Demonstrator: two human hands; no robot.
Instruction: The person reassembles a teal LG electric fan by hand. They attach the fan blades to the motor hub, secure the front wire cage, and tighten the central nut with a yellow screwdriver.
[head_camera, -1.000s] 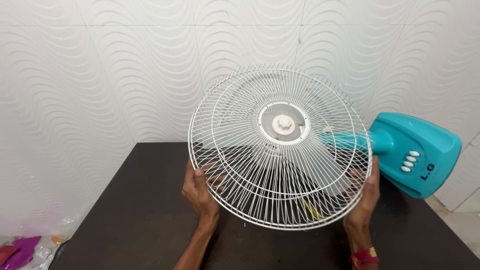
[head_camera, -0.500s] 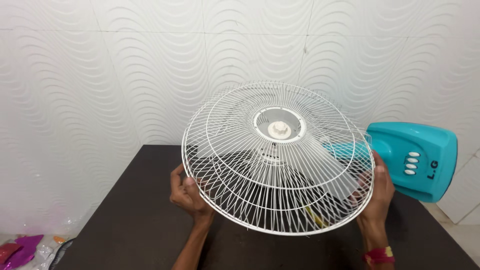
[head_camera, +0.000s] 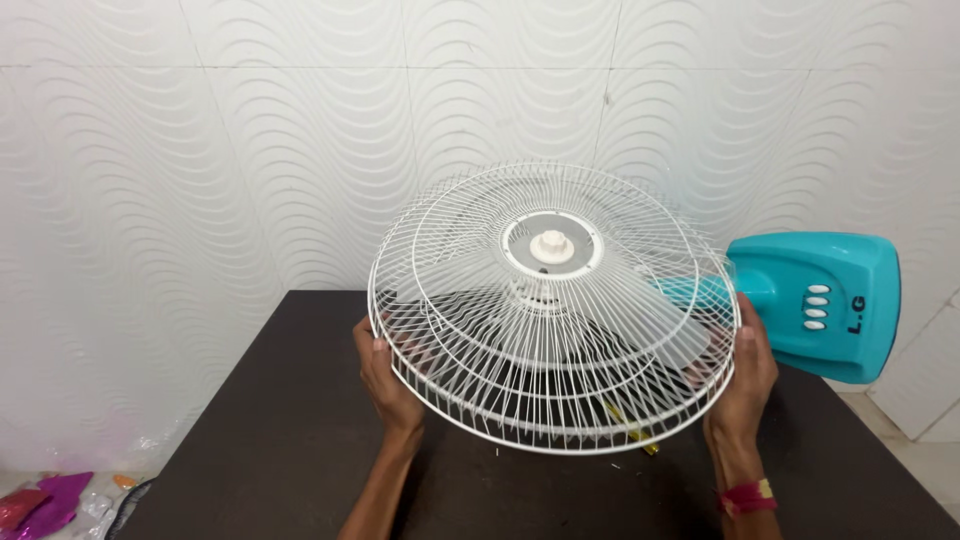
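Note:
A table fan lies tipped over a dark table (head_camera: 270, 450). Its white wire cage (head_camera: 552, 305) faces up toward me, with a white hub cap (head_camera: 551, 246) at the centre and pale blades behind the wires. My left hand (head_camera: 385, 375) grips the cage rim on the left side. My right hand (head_camera: 745, 375) grips the rim on the right, a red and yellow band around its wrist. The fan's turquoise base (head_camera: 825, 300) with three white buttons sticks out to the right, behind my right hand.
A white tiled wall with a wavy relief stands right behind the table. A thin yellow-handled object (head_camera: 625, 432) lies on the table under the cage. Purple and red scraps (head_camera: 45, 503) lie on the floor at lower left.
The fan has tilted flatter and shifted slightly, its base swinging a little higher. Both hands slid along the rim while keeping hold of the cage.

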